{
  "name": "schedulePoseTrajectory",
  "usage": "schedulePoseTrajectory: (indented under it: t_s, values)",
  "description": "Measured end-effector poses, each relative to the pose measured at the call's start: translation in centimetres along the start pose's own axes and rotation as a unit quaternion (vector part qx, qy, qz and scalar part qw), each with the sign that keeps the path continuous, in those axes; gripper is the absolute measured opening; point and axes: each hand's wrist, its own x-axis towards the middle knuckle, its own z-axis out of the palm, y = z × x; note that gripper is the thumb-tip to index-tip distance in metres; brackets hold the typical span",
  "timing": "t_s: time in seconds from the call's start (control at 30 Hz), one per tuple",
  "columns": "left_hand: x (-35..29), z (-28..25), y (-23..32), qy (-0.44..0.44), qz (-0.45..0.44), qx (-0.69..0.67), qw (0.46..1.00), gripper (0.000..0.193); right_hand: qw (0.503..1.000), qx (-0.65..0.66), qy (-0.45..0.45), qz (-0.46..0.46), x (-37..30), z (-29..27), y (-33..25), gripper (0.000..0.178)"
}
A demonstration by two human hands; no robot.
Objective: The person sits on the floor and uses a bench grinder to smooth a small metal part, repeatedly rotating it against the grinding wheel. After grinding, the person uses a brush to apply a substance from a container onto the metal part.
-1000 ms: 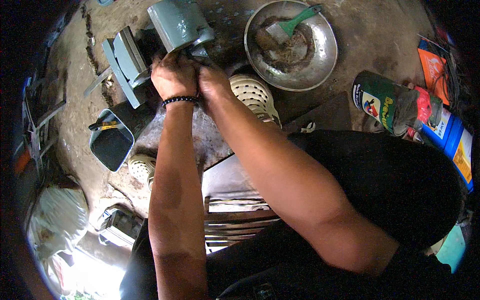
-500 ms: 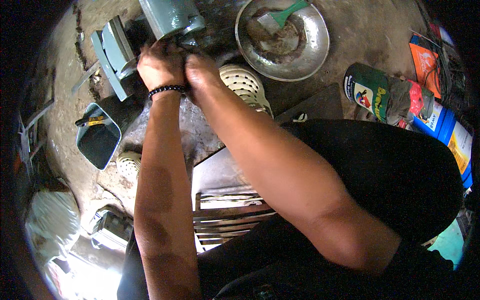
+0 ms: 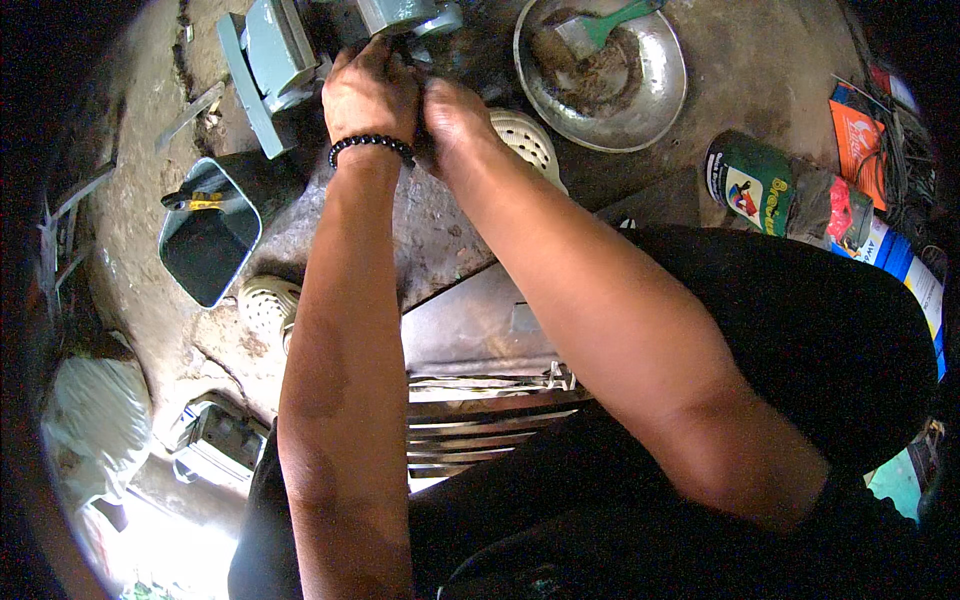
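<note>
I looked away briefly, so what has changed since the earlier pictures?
The view shifted: the left hand, right hand and the blue-grey piece beyond them sit higher, more of the piece cut off by the top edge. No grasp or release shows; the grip is mostly hidden. The green-handled brush still lies in the basin.

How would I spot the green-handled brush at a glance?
Look for the wide, round metal bowl on the floor, to the right of the person's right hand. The brush lies in that bowl. Its green handle sets it apart from the tool with a black-and-yellow handle at the mouth of the open container on the left.
</note>
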Motion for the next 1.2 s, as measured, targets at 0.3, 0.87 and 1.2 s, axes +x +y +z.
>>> schedulePoseTrajectory:
  t_s: [0.3, 0.87, 1.2]
  values:
    - [0.8, -1.0, 0.7, -0.084, -0.045, 0.046, 0.994, 0.026, 0.994, 0.109, -0.028, -0.013, 0.9, 0.1, -0.1, 0.028]
    - [0.7, -3.3, 2.0, -0.254, -0.154, 0.063, 0.953, 0.027, 0.998, -0.034, 0.012, 0.052, -1.5, -1.1, -0.6, 0.029]
    - [0.2, -4.9, 3.3, -0.261, -0.142, 0.09, 0.951, 0.03, 0.998, 0.009, -0.031, 0.055, -2.3, -1.6, -0.2, 0.028]
